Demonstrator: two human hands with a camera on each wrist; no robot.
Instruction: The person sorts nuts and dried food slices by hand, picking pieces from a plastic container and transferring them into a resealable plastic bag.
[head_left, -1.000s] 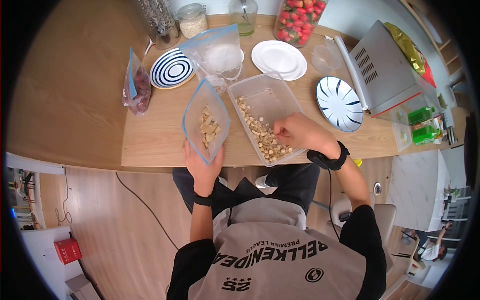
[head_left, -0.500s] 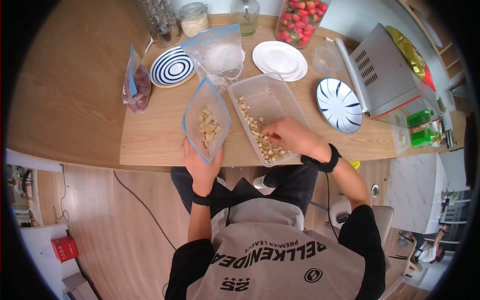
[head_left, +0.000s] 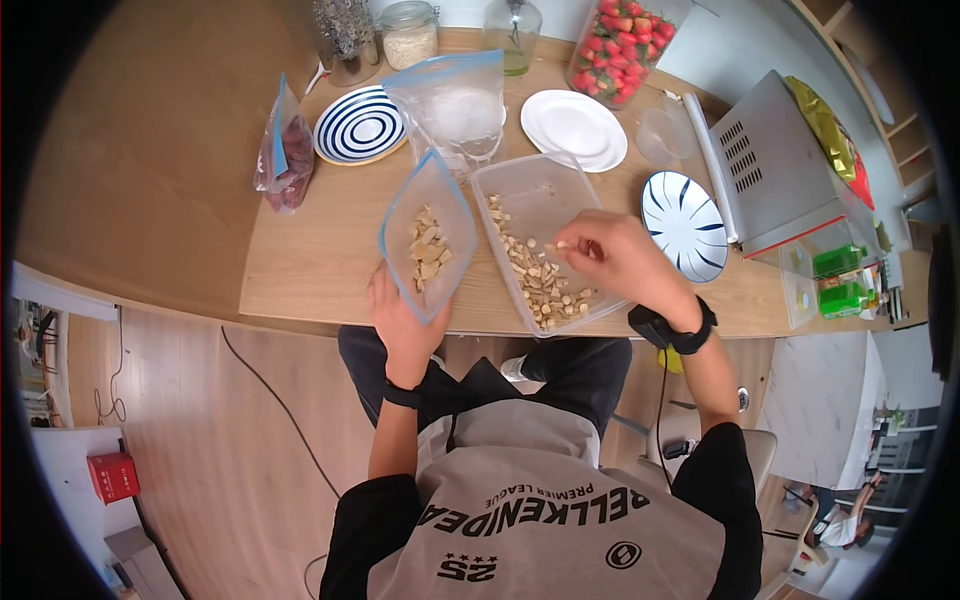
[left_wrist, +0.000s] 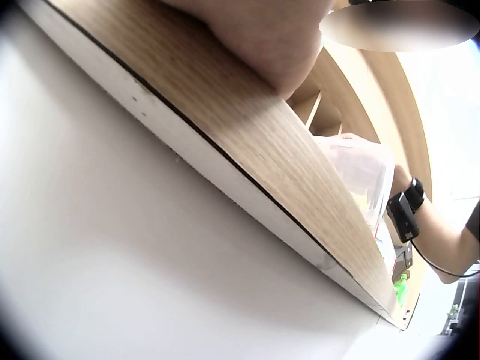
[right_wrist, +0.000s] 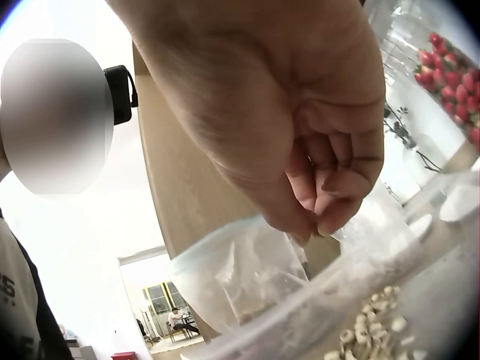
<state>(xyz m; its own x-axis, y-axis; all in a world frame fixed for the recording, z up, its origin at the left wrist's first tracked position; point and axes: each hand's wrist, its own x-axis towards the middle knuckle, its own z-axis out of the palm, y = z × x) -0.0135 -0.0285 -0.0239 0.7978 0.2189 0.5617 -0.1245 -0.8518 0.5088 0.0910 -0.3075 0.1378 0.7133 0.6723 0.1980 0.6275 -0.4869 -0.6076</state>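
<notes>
My left hand (head_left: 403,325) grips the near side of an upright, blue-edged zip bag (head_left: 455,235), its mouth spread and pale chopped pieces (head_left: 428,252) inside. To its right sits a clear plastic box (head_left: 488,178) with many small pale pieces (head_left: 545,290) along its left and near parts. Over the box's right side, my right hand (head_left: 625,255) pinches a small pale piece (head_left: 562,246) between thumb and fingertips. The right wrist view shows that hand (right_wrist: 300,127) above the box rim, thumb and finger together. Only part of my left hand (left_wrist: 262,37) appears in the left wrist view.
Behind stand a clear zip bag (head_left: 455,110), a white plate (head_left: 573,130), a blue-ringed plate (head_left: 360,125) and a strawberry container (head_left: 622,50). A bag of dark red contents (head_left: 287,165) is at left. At right are a patterned plate (head_left: 683,225) and a grey appliance (head_left: 775,150).
My right hand has lifted from the pieces and moved right, a pale piece now showing at its fingertips. The left hand keeps its hold on the bag. The head view has shifted slightly.
</notes>
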